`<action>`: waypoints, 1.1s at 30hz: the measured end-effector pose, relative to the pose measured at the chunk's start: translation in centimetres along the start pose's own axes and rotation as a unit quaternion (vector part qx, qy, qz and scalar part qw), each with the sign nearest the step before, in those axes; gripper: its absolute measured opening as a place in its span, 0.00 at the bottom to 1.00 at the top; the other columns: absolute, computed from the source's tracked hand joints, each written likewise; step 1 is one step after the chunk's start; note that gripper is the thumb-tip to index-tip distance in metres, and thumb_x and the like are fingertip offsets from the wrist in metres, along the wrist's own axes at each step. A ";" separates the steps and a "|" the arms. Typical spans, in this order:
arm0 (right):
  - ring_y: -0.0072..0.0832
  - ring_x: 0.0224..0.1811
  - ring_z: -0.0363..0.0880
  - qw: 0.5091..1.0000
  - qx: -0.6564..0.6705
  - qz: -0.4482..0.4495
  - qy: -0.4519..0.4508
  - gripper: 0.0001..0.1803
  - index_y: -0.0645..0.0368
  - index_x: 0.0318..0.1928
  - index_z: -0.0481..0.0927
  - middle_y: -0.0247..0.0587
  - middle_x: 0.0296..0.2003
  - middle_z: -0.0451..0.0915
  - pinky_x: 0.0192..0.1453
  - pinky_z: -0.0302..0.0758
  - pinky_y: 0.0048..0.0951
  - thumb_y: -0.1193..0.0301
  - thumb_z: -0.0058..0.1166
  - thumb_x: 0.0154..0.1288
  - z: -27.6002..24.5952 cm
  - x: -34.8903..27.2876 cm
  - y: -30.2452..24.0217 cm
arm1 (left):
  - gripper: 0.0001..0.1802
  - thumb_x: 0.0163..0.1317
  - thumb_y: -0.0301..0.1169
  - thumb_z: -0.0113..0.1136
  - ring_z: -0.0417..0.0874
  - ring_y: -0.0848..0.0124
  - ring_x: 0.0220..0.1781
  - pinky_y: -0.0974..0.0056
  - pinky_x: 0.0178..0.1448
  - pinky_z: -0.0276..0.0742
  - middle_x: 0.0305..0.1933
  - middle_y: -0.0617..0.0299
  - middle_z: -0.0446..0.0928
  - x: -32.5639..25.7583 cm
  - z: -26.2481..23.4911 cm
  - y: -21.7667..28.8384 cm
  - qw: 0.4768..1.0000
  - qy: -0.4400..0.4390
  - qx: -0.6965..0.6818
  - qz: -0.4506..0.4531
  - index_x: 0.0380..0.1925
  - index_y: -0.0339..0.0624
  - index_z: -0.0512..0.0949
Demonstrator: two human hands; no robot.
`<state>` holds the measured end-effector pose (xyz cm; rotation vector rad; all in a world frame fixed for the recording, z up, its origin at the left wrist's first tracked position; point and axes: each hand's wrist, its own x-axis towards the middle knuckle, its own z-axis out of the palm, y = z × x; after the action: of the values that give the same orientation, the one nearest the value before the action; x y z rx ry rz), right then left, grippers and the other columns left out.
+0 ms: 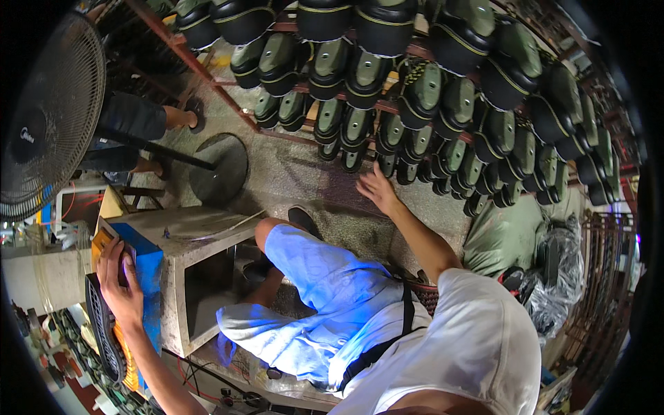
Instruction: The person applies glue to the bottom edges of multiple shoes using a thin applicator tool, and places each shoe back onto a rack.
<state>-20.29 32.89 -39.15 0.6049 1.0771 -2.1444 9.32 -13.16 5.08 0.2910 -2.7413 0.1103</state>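
My left hand is at the upper end of a blue and orange box-shaped thing, its fingers curled round something dark that they mostly hide. Just below this hand, a black ridged shoe sole runs along the orange side. My right hand reaches forward with its fingers stretched out and nothing in them. Closest to it are the lowest black shoes on a rack, with green shoe lasts inside. Whether the fingertips touch a shoe, I cannot tell.
A red-brown metal rack carries rows of shoes ahead. A standing fan with a round base is at the left. Beside my knees stands a grey open-fronted bench. Green sacks lie at the right.
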 end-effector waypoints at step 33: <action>0.23 0.49 0.83 0.510 -0.532 -0.166 -0.655 0.40 0.68 0.67 0.78 0.41 0.50 0.87 0.55 0.80 0.29 0.58 0.71 0.57 40.6 -29.2 -6.3 | 0.36 0.59 0.41 0.71 0.83 0.54 0.64 0.51 0.68 0.78 0.66 0.49 0.80 -13.6 -16.6 8.1 0.949 0.087 0.301 0.028 0.68 0.42 0.77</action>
<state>-9.47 12.34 5.61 -1.6558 1.1750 -1.0116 25.87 -0.75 15.00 0.3440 -2.4739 0.9486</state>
